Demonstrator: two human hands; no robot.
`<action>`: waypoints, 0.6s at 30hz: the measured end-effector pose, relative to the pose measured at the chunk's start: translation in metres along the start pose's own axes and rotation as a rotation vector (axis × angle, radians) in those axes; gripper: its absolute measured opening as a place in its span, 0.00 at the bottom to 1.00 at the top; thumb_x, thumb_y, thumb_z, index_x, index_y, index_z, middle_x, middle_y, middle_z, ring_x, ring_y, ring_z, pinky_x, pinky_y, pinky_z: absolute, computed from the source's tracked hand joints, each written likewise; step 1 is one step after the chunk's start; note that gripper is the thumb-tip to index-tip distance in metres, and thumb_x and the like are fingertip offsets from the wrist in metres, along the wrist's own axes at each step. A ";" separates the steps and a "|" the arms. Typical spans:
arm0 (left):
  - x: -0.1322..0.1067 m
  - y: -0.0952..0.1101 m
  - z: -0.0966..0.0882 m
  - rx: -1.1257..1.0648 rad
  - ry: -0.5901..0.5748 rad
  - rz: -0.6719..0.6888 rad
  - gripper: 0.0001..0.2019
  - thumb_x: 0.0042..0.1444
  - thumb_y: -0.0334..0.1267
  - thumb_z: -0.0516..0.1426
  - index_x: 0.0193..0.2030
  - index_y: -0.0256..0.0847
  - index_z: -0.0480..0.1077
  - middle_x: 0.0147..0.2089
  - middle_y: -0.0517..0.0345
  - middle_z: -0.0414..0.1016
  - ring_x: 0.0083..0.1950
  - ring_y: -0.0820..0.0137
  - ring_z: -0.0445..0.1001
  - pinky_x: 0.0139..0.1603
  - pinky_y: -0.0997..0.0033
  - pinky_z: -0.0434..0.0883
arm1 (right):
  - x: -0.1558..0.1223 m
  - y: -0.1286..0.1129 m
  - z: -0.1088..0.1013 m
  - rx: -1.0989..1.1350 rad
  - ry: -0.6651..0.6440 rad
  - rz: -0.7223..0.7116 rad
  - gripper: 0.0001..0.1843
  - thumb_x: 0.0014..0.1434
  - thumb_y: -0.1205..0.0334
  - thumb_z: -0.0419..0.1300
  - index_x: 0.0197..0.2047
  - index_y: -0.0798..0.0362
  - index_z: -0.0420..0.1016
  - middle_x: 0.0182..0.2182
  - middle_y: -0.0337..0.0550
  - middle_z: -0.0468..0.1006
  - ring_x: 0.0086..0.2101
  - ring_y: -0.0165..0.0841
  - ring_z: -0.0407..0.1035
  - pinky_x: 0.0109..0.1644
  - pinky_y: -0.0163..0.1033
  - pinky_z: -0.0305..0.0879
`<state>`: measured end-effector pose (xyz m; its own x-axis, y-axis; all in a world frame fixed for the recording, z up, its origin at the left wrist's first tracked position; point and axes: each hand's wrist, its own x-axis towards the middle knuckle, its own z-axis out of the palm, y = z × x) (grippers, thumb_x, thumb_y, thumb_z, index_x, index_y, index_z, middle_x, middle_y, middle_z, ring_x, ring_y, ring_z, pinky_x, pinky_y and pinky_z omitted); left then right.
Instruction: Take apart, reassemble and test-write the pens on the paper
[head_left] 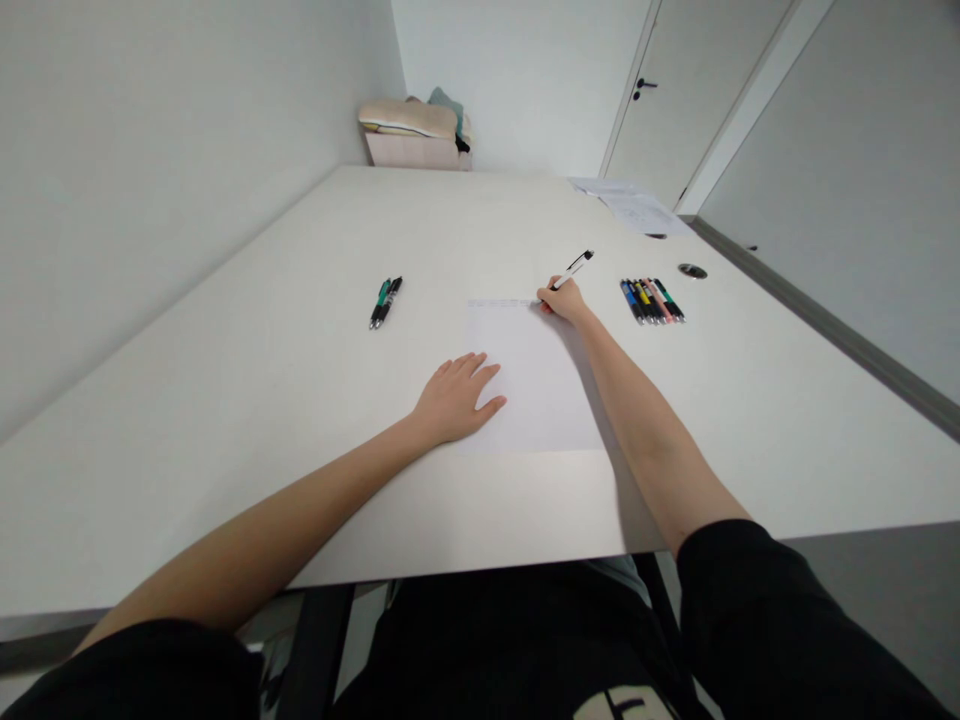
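Observation:
A white sheet of paper lies on the table in front of me, with faint lines of writing along its top edge. My left hand rests flat on the sheet's left side, fingers spread. In my right hand, closed in a writing grip, is a white and black pen. The pen leans up to the right, and its tip is near the right end of the written lines, mostly hidden by the fingers.
Two pens lie to the left on the white table. A row of several coloured pens sits to the right, near a round cable hole. More papers lie at the far right. A box topped with cloth stands beyond the far edge.

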<state>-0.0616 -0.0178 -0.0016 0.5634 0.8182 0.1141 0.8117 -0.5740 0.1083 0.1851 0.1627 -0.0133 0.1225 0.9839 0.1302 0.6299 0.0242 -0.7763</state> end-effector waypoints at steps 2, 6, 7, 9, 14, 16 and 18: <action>0.000 0.000 0.000 0.001 -0.001 0.000 0.27 0.61 0.54 0.45 0.61 0.40 0.60 0.65 0.45 0.58 0.65 0.57 0.57 0.63 0.50 0.57 | 0.001 0.000 0.000 0.000 -0.009 0.002 0.03 0.45 0.65 0.55 0.24 0.51 0.62 0.14 0.34 0.68 0.22 0.30 0.66 0.33 0.36 0.65; 0.000 -0.001 0.001 0.003 0.010 0.002 0.27 0.61 0.54 0.45 0.61 0.42 0.60 0.65 0.46 0.59 0.65 0.57 0.58 0.63 0.51 0.57 | 0.000 -0.001 0.000 0.000 -0.009 0.008 0.03 0.45 0.65 0.55 0.25 0.51 0.61 0.14 0.34 0.67 0.21 0.29 0.65 0.32 0.36 0.64; 0.000 -0.001 0.001 0.002 0.010 0.002 0.27 0.61 0.54 0.45 0.61 0.42 0.60 0.65 0.46 0.58 0.65 0.57 0.58 0.63 0.50 0.57 | 0.000 -0.001 0.000 0.000 -0.007 0.009 0.03 0.45 0.65 0.54 0.25 0.51 0.61 0.14 0.33 0.67 0.21 0.29 0.65 0.32 0.35 0.64; 0.000 -0.001 0.001 0.000 0.002 0.003 0.27 0.61 0.54 0.45 0.61 0.41 0.60 0.65 0.45 0.58 0.65 0.57 0.57 0.63 0.50 0.57 | -0.001 -0.002 -0.001 0.002 -0.007 0.012 0.03 0.45 0.65 0.54 0.25 0.51 0.61 0.14 0.33 0.67 0.21 0.29 0.64 0.32 0.35 0.64; 0.000 0.000 -0.001 -0.003 -0.006 0.002 0.27 0.61 0.54 0.45 0.61 0.39 0.60 0.65 0.44 0.58 0.65 0.56 0.57 0.63 0.49 0.57 | -0.002 -0.002 -0.002 0.019 -0.027 0.006 0.04 0.45 0.66 0.55 0.25 0.51 0.60 0.14 0.33 0.67 0.20 0.29 0.64 0.31 0.35 0.64; 0.000 0.001 -0.001 -0.007 -0.006 -0.001 0.27 0.61 0.53 0.45 0.61 0.40 0.60 0.65 0.45 0.58 0.66 0.56 0.57 0.63 0.49 0.57 | -0.002 -0.002 -0.001 0.027 -0.020 -0.001 0.04 0.45 0.66 0.54 0.25 0.50 0.60 0.14 0.32 0.67 0.20 0.29 0.64 0.32 0.35 0.64; 0.000 0.001 -0.001 -0.011 -0.008 -0.005 0.27 0.61 0.53 0.46 0.61 0.40 0.60 0.65 0.45 0.58 0.66 0.56 0.57 0.64 0.49 0.57 | -0.002 -0.001 0.000 0.036 -0.006 -0.007 0.04 0.45 0.66 0.54 0.25 0.50 0.60 0.14 0.32 0.66 0.20 0.29 0.64 0.32 0.35 0.64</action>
<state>-0.0610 -0.0188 -0.0005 0.5605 0.8214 0.1058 0.8128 -0.5701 0.1196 0.1846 0.1606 -0.0124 0.1134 0.9848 0.1317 0.6029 0.0372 -0.7969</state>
